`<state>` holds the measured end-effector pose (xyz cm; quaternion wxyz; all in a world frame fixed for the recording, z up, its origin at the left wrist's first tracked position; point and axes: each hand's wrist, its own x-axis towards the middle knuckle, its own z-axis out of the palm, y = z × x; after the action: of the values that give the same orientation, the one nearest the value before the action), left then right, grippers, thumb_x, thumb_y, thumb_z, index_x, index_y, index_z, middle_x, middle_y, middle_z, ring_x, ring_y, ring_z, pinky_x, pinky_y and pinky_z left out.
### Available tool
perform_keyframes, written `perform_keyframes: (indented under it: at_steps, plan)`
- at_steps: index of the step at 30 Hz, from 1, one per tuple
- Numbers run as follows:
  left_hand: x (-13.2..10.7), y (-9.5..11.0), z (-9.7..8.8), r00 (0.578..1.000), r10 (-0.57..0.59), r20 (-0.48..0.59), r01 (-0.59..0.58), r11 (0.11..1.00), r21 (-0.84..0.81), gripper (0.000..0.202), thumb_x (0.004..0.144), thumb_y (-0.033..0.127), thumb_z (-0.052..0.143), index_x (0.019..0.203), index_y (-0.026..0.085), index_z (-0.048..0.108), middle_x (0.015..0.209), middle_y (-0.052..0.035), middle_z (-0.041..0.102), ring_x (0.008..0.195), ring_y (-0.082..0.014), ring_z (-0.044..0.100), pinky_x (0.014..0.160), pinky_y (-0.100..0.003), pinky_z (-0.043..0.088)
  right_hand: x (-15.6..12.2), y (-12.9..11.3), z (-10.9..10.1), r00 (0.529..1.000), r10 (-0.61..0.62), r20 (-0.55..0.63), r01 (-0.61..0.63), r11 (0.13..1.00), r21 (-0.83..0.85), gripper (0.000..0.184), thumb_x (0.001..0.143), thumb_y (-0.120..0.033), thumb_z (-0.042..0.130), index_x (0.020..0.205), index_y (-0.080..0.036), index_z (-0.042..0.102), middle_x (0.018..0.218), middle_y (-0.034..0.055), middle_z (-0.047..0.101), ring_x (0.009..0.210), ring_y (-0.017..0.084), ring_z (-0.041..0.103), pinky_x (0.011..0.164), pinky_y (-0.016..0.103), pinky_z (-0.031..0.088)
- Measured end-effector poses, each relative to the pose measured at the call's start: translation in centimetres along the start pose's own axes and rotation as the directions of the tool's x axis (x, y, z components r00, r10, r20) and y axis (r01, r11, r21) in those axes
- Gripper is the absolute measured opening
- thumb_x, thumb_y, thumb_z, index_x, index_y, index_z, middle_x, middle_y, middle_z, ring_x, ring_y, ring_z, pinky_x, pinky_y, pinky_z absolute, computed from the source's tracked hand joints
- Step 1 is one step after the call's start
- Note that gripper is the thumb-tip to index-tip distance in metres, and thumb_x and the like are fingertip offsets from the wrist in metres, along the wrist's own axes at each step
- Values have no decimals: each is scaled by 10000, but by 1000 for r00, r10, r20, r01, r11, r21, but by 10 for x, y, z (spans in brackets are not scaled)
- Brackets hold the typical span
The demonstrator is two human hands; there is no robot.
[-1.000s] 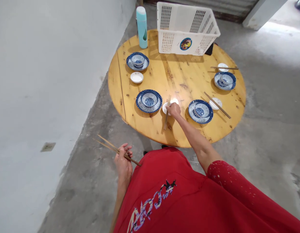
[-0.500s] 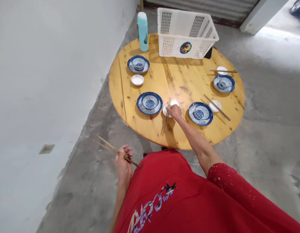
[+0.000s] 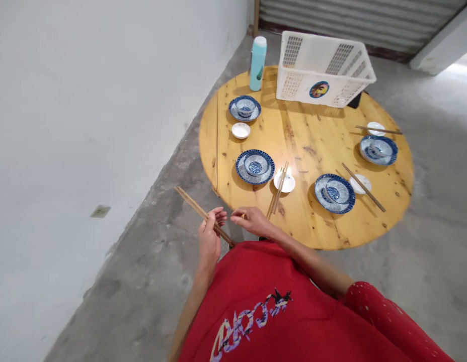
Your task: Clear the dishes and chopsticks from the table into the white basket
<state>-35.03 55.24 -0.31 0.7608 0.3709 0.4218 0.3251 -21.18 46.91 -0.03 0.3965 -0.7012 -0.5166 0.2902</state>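
My left hand (image 3: 211, 234) is closed around wooden chopsticks (image 3: 193, 203), which slant up to the left, off the table's front edge. Just to its right, my right hand (image 3: 250, 220) has loosely curled fingers with nothing visible in them; the two hands are a small gap apart. A pair of chopsticks (image 3: 281, 187) lies across a small white dish (image 3: 289, 183) beyond my right hand. Left of that dish, a patterned bowl (image 3: 255, 165) stands on a blue-rimmed plate (image 3: 239, 173). To the right is another blue-rimmed plate (image 3: 344, 207) with a bowl (image 3: 333, 191) on it.
The round wooden table (image 3: 297, 136) bears a white plastic basket (image 3: 301, 88) and a turquoise flask (image 3: 258, 65) at the back. More chopsticks (image 3: 369, 193) cross a dish on the right. A dish without chopsticks (image 3: 241, 130) sits at the left. A white wall (image 3: 105, 100) runs along the left.
My right hand has let go of the chopsticks on the white dish and come back beside my left hand. My left hand still holds its chopsticks. The view has shifted left.
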Motion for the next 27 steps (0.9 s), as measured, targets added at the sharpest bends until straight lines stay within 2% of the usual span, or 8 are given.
perform_keyframes:
  at_steps: [2, 5, 9, 13, 18, 21, 27]
  plan:
    - [2, 2, 1, 1000, 11, 28, -10, 1000, -27, 335, 807, 447, 621, 939, 151, 707, 937, -90, 674, 868, -159, 626, 783, -275, 478, -3, -11, 24, 992, -52, 111, 46, 997, 55, 253, 899, -369, 521, 878, -188, 698, 707, -17, 646, 595, 107, 530, 560, 202, 331]
    - [3, 4, -6, 996, 3, 88, -1, 1000, -31, 351, 826, 457, 596, 942, 146, 710, 955, -96, 677, 897, -172, 626, 831, -298, 472, -1, -18, 48, 984, -35, 176, 15, 993, 114, 268, 889, -336, 517, 725, -161, 635, 602, -27, 558, 539, 96, 456, 521, 206, 290]
    - [5, 11, -27, 994, 2, 109, 0, 1000, -26, 364, 844, 459, 570, 941, 136, 707, 922, -95, 685, 893, -177, 626, 861, -311, 466, 8, -21, 71, 964, 10, 267, -70, 974, 217, 283, 879, -307, 497, 655, -151, 572, 586, -22, 538, 535, 92, 460, 520, 203, 304]
    - [7, 19, -51, 989, -5, 145, 3, 1000, 14, 377, 866, 462, 537, 955, 136, 704, 934, -102, 686, 894, -178, 627, 864, -308, 468, 15, -27, 90, 955, 9, 298, -87, 964, 253, 299, 870, -340, 514, 642, -149, 546, 588, -22, 532, 531, 87, 455, 517, 201, 308]
    - [18, 31, -74, 988, 60, 141, -71, 994, 77, 403, 899, 464, 475, 1102, 170, 660, 975, -91, 684, 895, -169, 623, 796, -281, 474, 26, -34, 106, 947, 68, 315, -166, 941, 295, 304, 876, -379, 512, 702, -142, 586, 623, -9, 576, 531, 94, 485, 513, 201, 335]
    - [31, 36, -81, 987, 112, 120, -125, 986, 106, 394, 903, 453, 469, 1082, 161, 663, 969, -88, 685, 895, -167, 623, 805, -284, 470, 35, -33, 111, 957, 96, 275, -178, 940, 291, 310, 866, -362, 518, 648, -146, 558, 583, -19, 543, 513, 89, 460, 495, 199, 318]
    - [78, 39, -85, 997, 25, 69, -34, 990, 138, 347, 873, 458, 525, 945, 162, 692, 882, -63, 679, 849, -155, 628, 814, -282, 484, 69, -24, 120, 954, 130, 270, -222, 911, 347, 245, 846, -296, 524, 658, -146, 569, 574, -26, 550, 511, 89, 497, 497, 188, 345]
